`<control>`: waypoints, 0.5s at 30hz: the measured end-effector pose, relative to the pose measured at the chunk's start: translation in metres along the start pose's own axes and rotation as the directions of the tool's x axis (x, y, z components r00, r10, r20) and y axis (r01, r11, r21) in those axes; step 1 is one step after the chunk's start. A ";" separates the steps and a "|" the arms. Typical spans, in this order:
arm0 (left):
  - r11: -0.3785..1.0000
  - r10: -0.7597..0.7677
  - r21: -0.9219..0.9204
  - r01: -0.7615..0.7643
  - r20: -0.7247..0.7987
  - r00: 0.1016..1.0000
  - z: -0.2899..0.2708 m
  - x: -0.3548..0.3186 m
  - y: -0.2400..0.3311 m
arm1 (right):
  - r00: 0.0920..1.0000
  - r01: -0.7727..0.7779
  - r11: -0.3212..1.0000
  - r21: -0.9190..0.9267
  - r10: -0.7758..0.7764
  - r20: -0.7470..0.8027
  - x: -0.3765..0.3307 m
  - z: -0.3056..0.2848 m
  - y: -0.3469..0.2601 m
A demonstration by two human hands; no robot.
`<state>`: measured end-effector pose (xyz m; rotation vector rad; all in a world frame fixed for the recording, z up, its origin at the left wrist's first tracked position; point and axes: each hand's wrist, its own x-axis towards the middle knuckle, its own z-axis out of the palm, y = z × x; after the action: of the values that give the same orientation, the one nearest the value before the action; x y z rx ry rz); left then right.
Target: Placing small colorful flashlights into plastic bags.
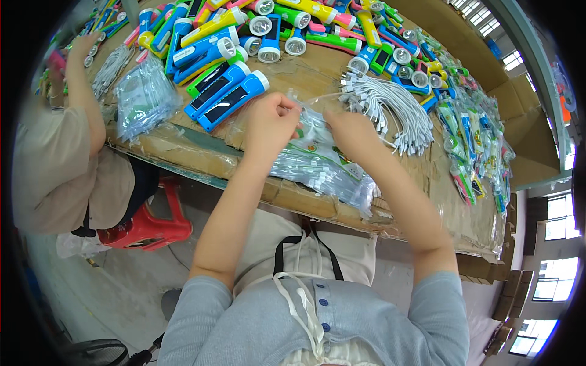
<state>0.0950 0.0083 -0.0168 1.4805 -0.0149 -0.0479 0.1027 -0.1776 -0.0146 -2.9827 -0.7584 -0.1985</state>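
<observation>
Both my hands are over a stack of clear plastic bags (329,177) with green print, at the table's near edge. My left hand (271,122) is closed in a pinch at the upper left of the top bag (311,131). Across from it, my right hand (355,137) is closed too, its fingertips turned away, so what it grips is hidden. A thin whitish strip spans the gap between the hands. Just left of my left hand lie blue flashlights (235,100) with dark panels. A bundle of white charging cables (390,110) sits beyond my right hand.
Many colourful flashlights (268,43) are heaped along the far side. Bagged flashlights (476,137) lie at the right. Another stack of clear bags (143,97) is at the left, near a co-worker's arm (82,91). A red stool (152,226) stands below the table.
</observation>
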 end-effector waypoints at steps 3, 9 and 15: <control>0.910 0.299 0.320 -0.264 -0.064 0.952 0.008 -0.016 0.003 | 0.961 -0.046 0.953 -0.301 0.124 0.248 0.022 -0.004 0.000; 0.995 0.091 0.062 -0.080 -0.196 0.976 -0.010 -0.024 0.006 | 0.773 -0.053 0.997 0.055 0.007 0.635 0.090 -0.082 -0.035; 0.978 -0.133 -0.164 0.128 -0.024 0.991 -0.001 -0.021 -0.027 | 0.931 0.224 0.918 0.326 -0.300 0.205 0.163 0.011 -0.027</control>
<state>0.0739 0.0080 -0.0436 1.3176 0.1122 -0.1270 0.2331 -0.0764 -0.0028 -2.6374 -1.1097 0.2697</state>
